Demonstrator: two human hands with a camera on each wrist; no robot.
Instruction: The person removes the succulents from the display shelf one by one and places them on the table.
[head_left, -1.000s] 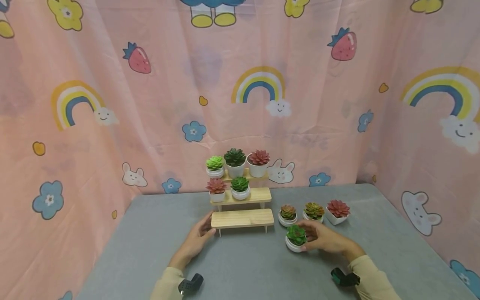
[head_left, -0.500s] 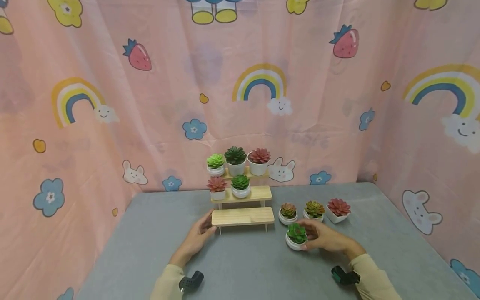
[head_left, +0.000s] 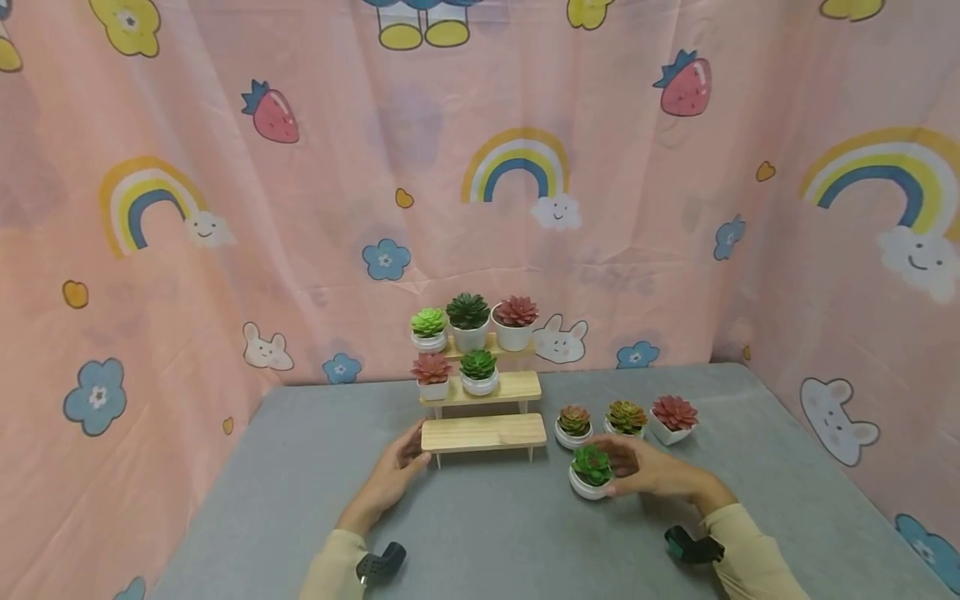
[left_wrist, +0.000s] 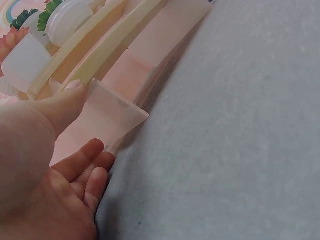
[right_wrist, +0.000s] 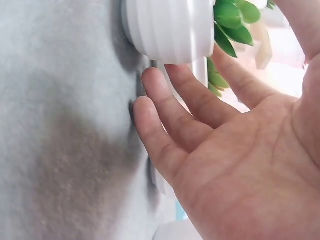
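Note:
In the head view my right hand (head_left: 648,468) holds a small green succulent (head_left: 592,465) in a round white ribbed pot, thumb at its near right side and fingers behind. The right wrist view shows fingertips (right_wrist: 156,82) against the ribbed white pot (right_wrist: 167,30). My left hand (head_left: 392,475) holds the left end of a three-step wooden plant stand (head_left: 483,432). In the left wrist view its thumb lies at the end of the wooden board (left_wrist: 107,55), and its bent fingers (left_wrist: 82,160) rest by the translucent leg (left_wrist: 112,112).
Five potted succulents stand on the upper two steps, among them a dark green one (head_left: 468,312); the lowest step is bare wood. Right of the stand are an orange-green succulent (head_left: 573,422), a yellow-green one (head_left: 626,417) and a red one (head_left: 674,414). A pink patterned curtain (head_left: 322,217) hangs behind.

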